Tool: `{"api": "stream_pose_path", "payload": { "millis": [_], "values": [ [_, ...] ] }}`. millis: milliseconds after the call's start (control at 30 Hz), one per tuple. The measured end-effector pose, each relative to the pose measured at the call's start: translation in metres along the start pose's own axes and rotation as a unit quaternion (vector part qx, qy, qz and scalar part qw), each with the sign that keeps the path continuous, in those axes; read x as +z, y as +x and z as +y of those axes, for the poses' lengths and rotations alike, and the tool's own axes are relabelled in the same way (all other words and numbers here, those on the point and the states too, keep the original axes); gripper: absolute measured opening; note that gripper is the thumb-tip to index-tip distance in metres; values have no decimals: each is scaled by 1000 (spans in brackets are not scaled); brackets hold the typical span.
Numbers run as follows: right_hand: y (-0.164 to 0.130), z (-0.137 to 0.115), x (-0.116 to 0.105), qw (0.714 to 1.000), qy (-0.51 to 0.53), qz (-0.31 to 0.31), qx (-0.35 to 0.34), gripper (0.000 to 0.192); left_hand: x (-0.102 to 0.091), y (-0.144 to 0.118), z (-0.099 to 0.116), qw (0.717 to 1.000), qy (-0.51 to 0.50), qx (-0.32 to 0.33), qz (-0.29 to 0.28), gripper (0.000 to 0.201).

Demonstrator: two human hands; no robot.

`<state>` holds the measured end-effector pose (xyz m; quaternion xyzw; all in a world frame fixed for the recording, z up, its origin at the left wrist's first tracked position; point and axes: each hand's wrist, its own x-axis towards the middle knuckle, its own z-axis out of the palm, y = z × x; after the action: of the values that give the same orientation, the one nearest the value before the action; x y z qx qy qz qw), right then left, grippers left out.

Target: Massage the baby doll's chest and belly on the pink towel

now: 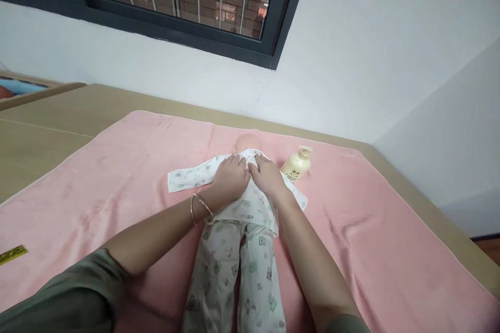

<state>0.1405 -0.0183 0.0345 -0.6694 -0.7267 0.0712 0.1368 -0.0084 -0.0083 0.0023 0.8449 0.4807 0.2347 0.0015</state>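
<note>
A baby doll [244,187] in printed pyjamas lies lengthwise on the pink towel [117,177], head away from you. Your left hand [230,177] and right hand [267,176] press flat, side by side, on its chest, gripping nothing. A lotion bottle [297,164] lies just right.

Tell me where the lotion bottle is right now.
The cream pump bottle lies on the pink blanket, right of centre in the head view, just beyond the right hand and beside the doll's head.
</note>
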Motion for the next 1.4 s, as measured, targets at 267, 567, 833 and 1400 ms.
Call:
{"api": "stream_pose_path", "payload": {
  "millis": [267, 567, 833, 1400],
  "values": [
    [-26, -43, -1, 994, -111, 9, -19, 40, -6, 21, -27, 995, -61, -37, -73, 33],
    [3, 0, 1, 997, -44, -55, 17, 64, 5, -10, 7, 999, 41, -4, -3, 47],
    [-27, -42, -5, 995, -97, -24, -3, 53, -5, 24, -32, 991, -95, -54, -82, 43],
    [2, -2, 7, 999, -29, 15, 23, 53, 13, 9, -16, 996, -69, -53, -1, 44]
  ]
}}
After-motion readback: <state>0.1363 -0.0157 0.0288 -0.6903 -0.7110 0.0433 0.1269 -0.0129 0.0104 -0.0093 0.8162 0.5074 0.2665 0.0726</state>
